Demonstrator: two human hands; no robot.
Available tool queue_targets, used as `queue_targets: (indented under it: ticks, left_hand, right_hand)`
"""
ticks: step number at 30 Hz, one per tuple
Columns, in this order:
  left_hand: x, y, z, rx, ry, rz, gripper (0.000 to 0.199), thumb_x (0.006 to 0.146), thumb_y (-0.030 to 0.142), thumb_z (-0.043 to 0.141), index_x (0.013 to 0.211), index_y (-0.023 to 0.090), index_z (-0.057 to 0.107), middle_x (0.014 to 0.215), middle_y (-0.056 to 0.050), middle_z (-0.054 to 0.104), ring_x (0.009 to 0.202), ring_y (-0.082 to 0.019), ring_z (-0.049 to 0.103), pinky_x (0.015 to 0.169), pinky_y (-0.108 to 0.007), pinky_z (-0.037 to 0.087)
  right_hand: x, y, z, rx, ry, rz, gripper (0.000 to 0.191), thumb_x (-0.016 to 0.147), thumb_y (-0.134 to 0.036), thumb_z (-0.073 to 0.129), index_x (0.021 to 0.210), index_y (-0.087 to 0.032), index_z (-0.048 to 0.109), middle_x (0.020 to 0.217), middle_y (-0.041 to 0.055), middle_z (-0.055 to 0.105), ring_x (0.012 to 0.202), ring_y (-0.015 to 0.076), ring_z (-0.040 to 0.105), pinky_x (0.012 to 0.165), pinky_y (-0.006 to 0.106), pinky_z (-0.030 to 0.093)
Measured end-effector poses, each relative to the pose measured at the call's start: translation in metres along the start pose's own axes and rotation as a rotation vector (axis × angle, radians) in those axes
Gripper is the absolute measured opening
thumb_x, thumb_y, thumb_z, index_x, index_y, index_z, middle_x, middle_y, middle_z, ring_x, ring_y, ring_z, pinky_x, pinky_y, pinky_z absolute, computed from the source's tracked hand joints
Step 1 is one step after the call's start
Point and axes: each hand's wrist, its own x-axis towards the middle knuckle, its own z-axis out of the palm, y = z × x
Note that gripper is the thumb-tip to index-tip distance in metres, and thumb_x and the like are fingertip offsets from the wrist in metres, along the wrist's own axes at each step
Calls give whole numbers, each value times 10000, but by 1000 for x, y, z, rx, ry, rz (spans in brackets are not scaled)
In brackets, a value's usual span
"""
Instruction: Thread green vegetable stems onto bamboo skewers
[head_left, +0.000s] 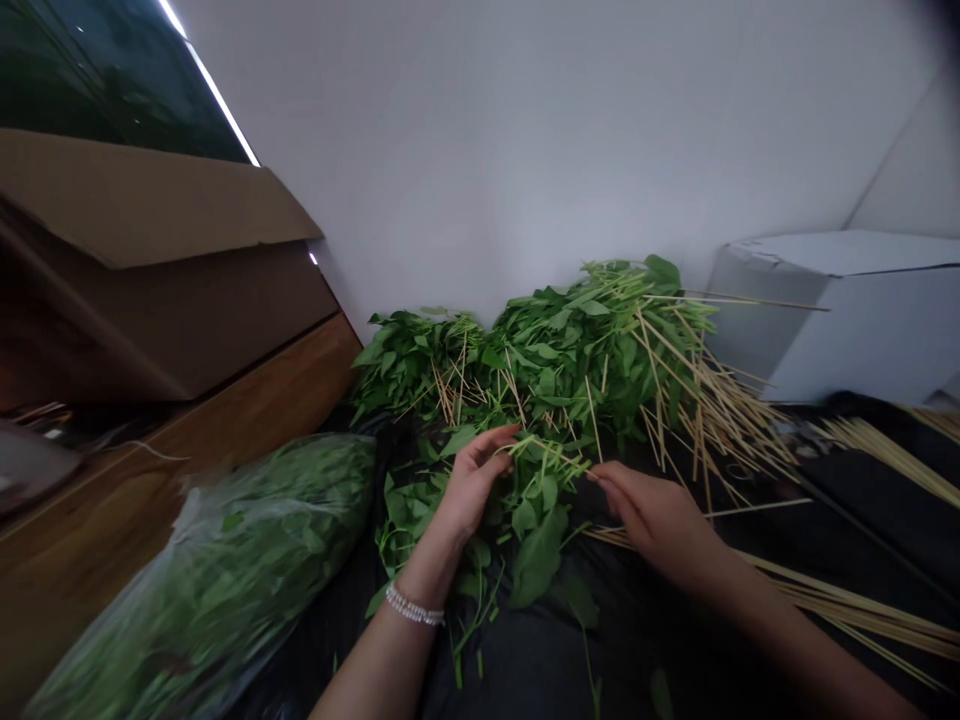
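Grips a small bunch of green leafy stems (pixel 541 500) in the left hand (pixel 474 482), clamping thumb and fingers on it, with broad leaves hanging down between the two hands. Wears a white beaded bracelet (pixel 415 606) on the left wrist. Pinches with the right hand (pixel 664 520), fingertips together, the end of a thin pale wooden stick (pixel 551 450) running across the stems toward the left hand. Cannot tell piercing from mere crossing there. Has loose green leafy stalks (pixel 409 500) beside and below the left hand, lying on a dark black sheet-like covering (pixel 652 650). Has, beyond both hands and against a plain white wall (pixel 487 150), a large heap of green leaves (pixel 559 345) mixed with many pale sticks, fanning out beyond the right hand. Has more straight pale wooden sticks (pixel 847 600) under the right forearm. Has, left of the left hand, a bulging clear plastic bag (pixel 277 540) packed with green leaves, and farther left a brown cardboard box (pixel 240 310) on a brown wooden surface (pixel 247 385). Has a white box (pixel 877 330) well beyond the right hand, to its right.
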Motion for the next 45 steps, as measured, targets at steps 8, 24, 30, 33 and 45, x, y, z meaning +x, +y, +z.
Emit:
queue_targets:
  ticks: [8, 24, 30, 33, 45]
  left_hand:
    - [-8, 10, 6, -188, -148, -137, 315, 710, 264, 712, 997, 139, 754, 898, -90, 734, 745, -138, 619, 720, -251, 471]
    - [-9, 2, 11, -61, -193, -158, 326, 551, 292, 884, 800, 146, 733, 768, -22, 700, 691, -108, 603, 730, -245, 468]
    - [-7, 1, 9, 9, -111, -157, 376, 627, 389, 835, 881, 135, 725, 701, -4, 641, 590, -73, 511, 602, -205, 405]
    - [-4, 1, 6, -42, -34, -120, 435, 638, 394, 826, 991, 173, 699, 678, 33, 582, 583, -63, 484, 577, -188, 379]
    - [-6, 2, 9, -256, -50, -230, 381, 616, 360, 848, 919, 147, 756, 638, -1, 613, 578, -71, 520, 588, -200, 404]
  right_hand:
    - [-3, 3, 10, -95, -70, 32, 300, 985, -253, 304, 1072, -225, 590, 940, 33, 707, 841, 169, 682, 729, 287, 486]
    - [-4, 1, 11, -81, -33, 22, 291, 985, -252, 319, 1066, -231, 598, 965, 29, 711, 840, 158, 686, 725, 279, 501]
    - [-3, -2, 8, -50, 82, 3, 264, 985, -248, 332, 1045, -215, 587, 929, 34, 705, 805, 144, 676, 699, 260, 489]
    - [-4, -2, 7, -46, 75, 8, 254, 990, -260, 327, 1044, -218, 572, 910, 32, 698, 791, 145, 673, 699, 264, 485]
    - [-5, 4, 15, -102, -58, 83, 278, 995, -285, 309, 1068, -239, 573, 993, 25, 703, 872, 186, 685, 757, 324, 495]
